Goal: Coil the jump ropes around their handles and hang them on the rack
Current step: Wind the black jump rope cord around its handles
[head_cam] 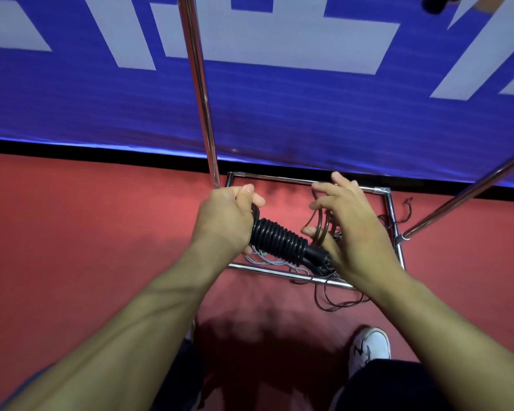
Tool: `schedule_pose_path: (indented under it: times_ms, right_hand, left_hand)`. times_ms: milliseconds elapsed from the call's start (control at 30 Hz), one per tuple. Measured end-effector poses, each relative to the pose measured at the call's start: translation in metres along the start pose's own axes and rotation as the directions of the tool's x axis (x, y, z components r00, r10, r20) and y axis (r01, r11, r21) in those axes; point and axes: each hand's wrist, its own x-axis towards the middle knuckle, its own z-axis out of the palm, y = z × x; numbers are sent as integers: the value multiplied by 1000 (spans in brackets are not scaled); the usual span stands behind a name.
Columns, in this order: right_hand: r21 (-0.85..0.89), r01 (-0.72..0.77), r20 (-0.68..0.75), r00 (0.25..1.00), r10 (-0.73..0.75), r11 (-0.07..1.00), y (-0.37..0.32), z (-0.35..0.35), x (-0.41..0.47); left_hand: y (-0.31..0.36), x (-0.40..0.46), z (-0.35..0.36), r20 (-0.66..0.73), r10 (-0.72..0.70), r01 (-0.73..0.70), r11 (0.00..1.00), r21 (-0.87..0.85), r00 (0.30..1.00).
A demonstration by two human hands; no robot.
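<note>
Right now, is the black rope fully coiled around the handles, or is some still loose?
Partly coiled. Tight turns cover the black handles, held by the left hand; the right hand holds loose loops of thin dark rope.

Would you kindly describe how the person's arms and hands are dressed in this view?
Both forearms are bare right down to the frame edge: no sleeves visible. The left hand and right hand wear no gloves, and no rings, watch or wristbands show on the sides facing the camera.
</note>
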Motion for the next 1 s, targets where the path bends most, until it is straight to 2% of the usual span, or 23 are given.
schedule_pose_path:
  times_ms: [133, 233, 300, 367, 467, 567, 633, 700, 767, 833, 867, 967, 1000]
  right_hand:
    - [-53, 100, -121, 987, -106, 994, -6, -2, 2]
    - [-203, 103, -205, 968, -145, 974, -13, -4, 5]
    - [-287, 41, -230, 967, -110, 957, -21, -4, 4]
    - [-293, -2, -225, 972, -67, 956, -33, -1, 3]
    - [-207, -61, -139, 990, 33, 976, -48, 6, -4]
    - [167, -210, -31, 975, 218, 963, -51, 11, -9]
    - [447, -347, 57, 931, 360, 825, -48, 12, -6]
    - [628, -490, 214, 855, 472, 604, -47, 15, -2]
    - [698, -580, 364, 793, 489, 421, -46, 20, 0]
    - [707, -612, 428, 770, 473, 355, -44, 23, 0]
    - [693, -607, 419, 778, 469, 389, -42, 22, 0]
    - [572, -516, 293, 855, 428, 638, -41, 17, -3]
    - [536, -484, 252, 874, 416, 692, -40, 15, -4]
  left_hand:
    - [-1, 2, 1, -47, 25, -23, 999, 36, 999]
    - [-6, 5, 2, -166, 85, -69, 993, 97, 982]
    - [-10, 6, 3, -247, 88, -79, 996, 43, 965]
    - [-11, 8, 3, -316, 14, -42, 996, -83, 949]
    - [-8, 12, 1, -335, -151, 46, 952, -302, 930]
    - [-4, 11, 1, -325, -219, 75, 912, -402, 920]
    - [-1, 9, 1, -313, -239, 75, 887, -456, 919]
    - [0, 9, 1, -302, -248, 73, 869, -489, 920]
    - [0, 9, 2, -294, -258, 89, 870, -484, 920]
    - [1, 8, 4, -278, -274, 110, 866, -487, 921]
    - [2, 7, 5, -269, -281, 118, 860, -496, 921]
    - [6, 4, 5, -234, -301, 139, 838, -527, 925]
    - [6, 4, 5, -230, -306, 144, 834, -533, 924]
